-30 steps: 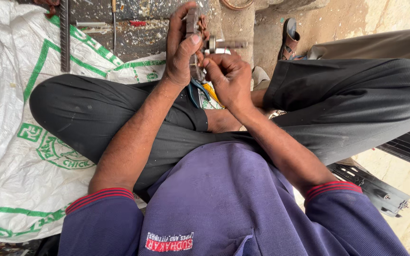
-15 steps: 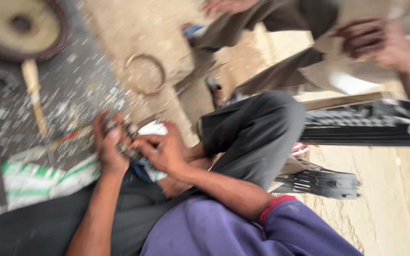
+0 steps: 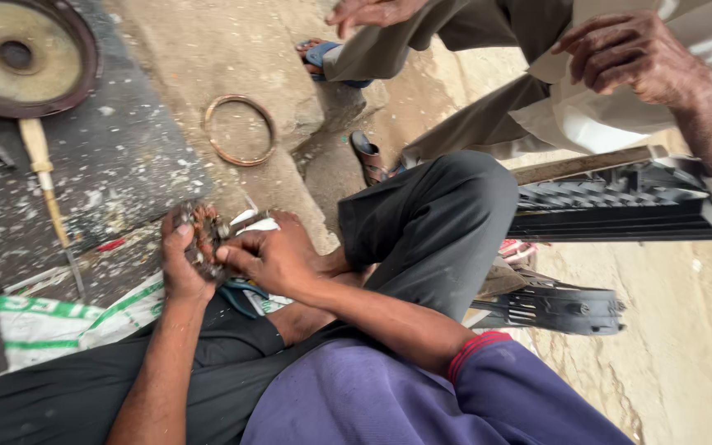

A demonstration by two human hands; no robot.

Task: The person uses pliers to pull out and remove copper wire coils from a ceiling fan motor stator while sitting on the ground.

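Observation:
I sit cross-legged on the ground in dark trousers. My left hand (image 3: pixel 179 264) is closed around a small rusty metal part (image 3: pixel 205 235) held over my lap. My right hand (image 3: pixel 278 257) meets it from the right, its fingertips pinched on the same part. Blue-handled pliers (image 3: pixel 241 294) lie on my lap just under my hands. What sits inside the part is hidden by my fingers.
A rusty metal ring (image 3: pixel 241 129) lies on the concrete ahead. A round dished metal disc (image 3: pixel 18 53) and a wooden-handled tool (image 3: pixel 43 177) rest at the left. A white-and-green sack (image 3: pixel 35 325) lies under my leg. Another person (image 3: pixel 620 82) sits at the upper right beside black plastic panels (image 3: pixel 620 206).
The camera has swung right and up, which brings the other seated person, the ring and the disc into view. My hands stay together on the metal part.

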